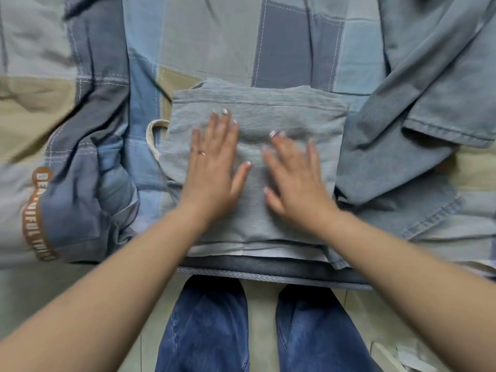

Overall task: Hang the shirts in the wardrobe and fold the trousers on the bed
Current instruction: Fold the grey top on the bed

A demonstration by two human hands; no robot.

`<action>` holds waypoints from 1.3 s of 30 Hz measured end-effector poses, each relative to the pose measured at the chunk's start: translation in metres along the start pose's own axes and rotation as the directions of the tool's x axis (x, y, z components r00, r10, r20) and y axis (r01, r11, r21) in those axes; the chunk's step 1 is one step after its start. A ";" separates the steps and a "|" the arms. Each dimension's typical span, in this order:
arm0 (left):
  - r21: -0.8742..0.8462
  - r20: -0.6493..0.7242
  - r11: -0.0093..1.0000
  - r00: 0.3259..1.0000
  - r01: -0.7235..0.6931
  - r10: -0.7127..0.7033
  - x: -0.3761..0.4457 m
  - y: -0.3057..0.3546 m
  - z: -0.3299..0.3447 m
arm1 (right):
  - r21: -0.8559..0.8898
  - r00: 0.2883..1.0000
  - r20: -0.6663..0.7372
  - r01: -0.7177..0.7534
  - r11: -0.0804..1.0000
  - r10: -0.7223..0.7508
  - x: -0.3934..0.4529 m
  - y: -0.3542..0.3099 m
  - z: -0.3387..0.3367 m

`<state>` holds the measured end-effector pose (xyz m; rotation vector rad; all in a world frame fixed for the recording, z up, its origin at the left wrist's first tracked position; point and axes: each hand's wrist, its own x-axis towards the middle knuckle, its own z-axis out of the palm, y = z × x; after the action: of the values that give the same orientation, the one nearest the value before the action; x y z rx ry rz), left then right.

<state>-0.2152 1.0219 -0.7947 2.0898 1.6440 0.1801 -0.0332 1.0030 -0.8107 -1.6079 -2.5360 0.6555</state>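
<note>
Near the bed's front edge, in the head view, folded light-grey knit trousers [252, 167] lie on the blue-and-beige patchwork bedcover [214, 36]. Left hand [214, 162] and right hand [292, 181] rest flat on them, each grip wide and holding nothing, seemingly pressing the fold smooth. To the right lies a crumpled pale-blue denim shirt [418, 116], probably awaiting hanging.

One piece of lettering in sight: a brown curved band [37, 213] printed on the patchwork bedcover [214, 44] at the left, white capitals running along it. It reads roughly "BEAUTIFUL THING", though the first word above and the band's ends are too blurred to make out.
</note>
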 end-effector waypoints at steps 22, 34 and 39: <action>-0.561 0.149 0.563 0.744 0.606 -0.652 -0.041 -0.055 -0.006 | 0.525 0.728 0.217 -0.648 0.551 0.650 -0.019 0.044 -0.019; -0.653 0.705 -0.027 0.595 0.757 -0.385 -0.010 -0.033 -0.023 | 0.578 0.503 0.790 -0.802 -0.150 0.351 0.003 0.058 -0.029; -0.683 0.697 -0.065 0.621 0.728 -0.359 -0.025 -0.012 -0.049 | 0.626 0.559 0.776 -0.741 -0.242 0.293 -0.020 0.059 -0.069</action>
<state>-0.2517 1.0138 -0.7522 0.2869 1.3937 0.4268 0.0449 1.0291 -0.7674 -1.7762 -0.3645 2.2422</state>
